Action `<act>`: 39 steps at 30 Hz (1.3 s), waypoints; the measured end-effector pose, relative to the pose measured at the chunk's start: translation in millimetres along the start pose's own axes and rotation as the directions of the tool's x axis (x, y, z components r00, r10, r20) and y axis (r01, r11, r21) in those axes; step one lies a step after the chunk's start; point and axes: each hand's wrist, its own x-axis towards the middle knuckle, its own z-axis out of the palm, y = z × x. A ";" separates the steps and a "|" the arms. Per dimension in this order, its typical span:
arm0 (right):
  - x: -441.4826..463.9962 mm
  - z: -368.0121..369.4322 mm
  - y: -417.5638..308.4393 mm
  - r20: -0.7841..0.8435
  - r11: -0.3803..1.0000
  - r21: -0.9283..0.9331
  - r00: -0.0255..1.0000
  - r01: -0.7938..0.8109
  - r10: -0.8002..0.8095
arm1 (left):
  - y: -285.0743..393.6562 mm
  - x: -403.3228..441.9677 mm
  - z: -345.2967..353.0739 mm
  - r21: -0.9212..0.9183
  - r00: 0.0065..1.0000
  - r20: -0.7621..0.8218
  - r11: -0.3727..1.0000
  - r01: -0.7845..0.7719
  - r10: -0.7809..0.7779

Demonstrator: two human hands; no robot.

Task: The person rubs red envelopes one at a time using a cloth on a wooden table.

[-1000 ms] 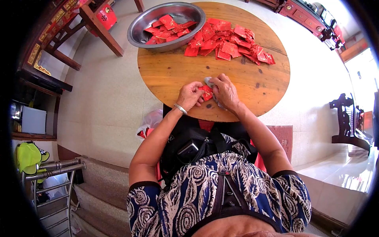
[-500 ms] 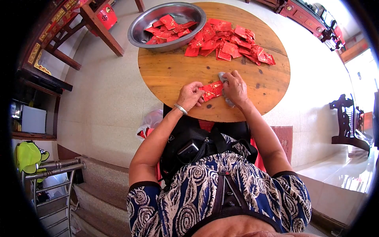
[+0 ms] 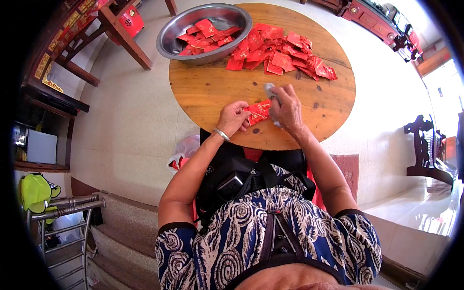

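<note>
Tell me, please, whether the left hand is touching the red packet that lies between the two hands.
Touching. The head view shows the left hand with thumb and fingers closed over the left end of the red packet.

This looks like a home, probably a living room: a round wooden table (image 3: 208, 92), a red cabinet (image 3: 368, 20) with drawers, carved dark furniture (image 3: 425, 145), pale floor tiles (image 3: 130, 121) and indoor steps (image 3: 128, 212) beside a metal railing (image 3: 72, 205).
</note>
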 end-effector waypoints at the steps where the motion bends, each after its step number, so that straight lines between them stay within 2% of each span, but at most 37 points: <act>1: -2.5 3.7 -5.2 0.041 0.998 0.047 0.999 0.031 -0.033 | -0.2 0.3 0.1 0.008 1.000 0.000 1.000 -0.003 0.003; 2: -4.6 7.0 -9.6 0.079 0.994 0.095 0.995 0.060 -0.067 | -0.3 0.5 0.2 0.016 1.000 0.001 1.000 -0.007 0.007; 6: -14.8 23.8 -12.7 0.202 0.989 0.064 0.969 0.133 -0.143 | 1.0 0.5 1.3 0.034 1.000 -0.007 0.999 -0.013 0.014; 10: -13.8 23.4 -10.3 0.257 0.991 0.025 0.958 0.128 -0.130 | 3.5 -0.8 2.0 0.041 1.000 0.012 0.999 -0.020 0.019; 12: -14.8 24.7 -7.2 0.272 0.997 0.019 0.959 0.069 -0.072 | 3.6 -0.9 1.5 0.038 1.000 0.011 0.999 -0.016 0.016; 22: -12.8 20.6 0.0 0.237 0.994 -0.069 0.969 0.087 -0.068 | -0.3 0.3 -0.6 0.009 1.000 0.010 1.000 -0.003 0.002; 27: -8.5 16.1 12.1 0.207 0.988 -0.150 0.978 0.023 0.009 | -1.3 1.3 -0.6 -0.019 1.000 0.019 1.000 0.008 -0.007; 32: -7.9 12.9 21.0 0.180 0.987 -0.156 0.984 0.032 -0.003 | -3.5 1.5 -1.0 -0.036 1.000 0.012 0.999 -0.025 0.025; 39: -7.6 12.3 22.3 0.190 0.985 -0.167 0.982 0.038 -0.005 | 2.6 0.7 1.5 -0.035 1.000 0.013 0.999 0.018 -0.017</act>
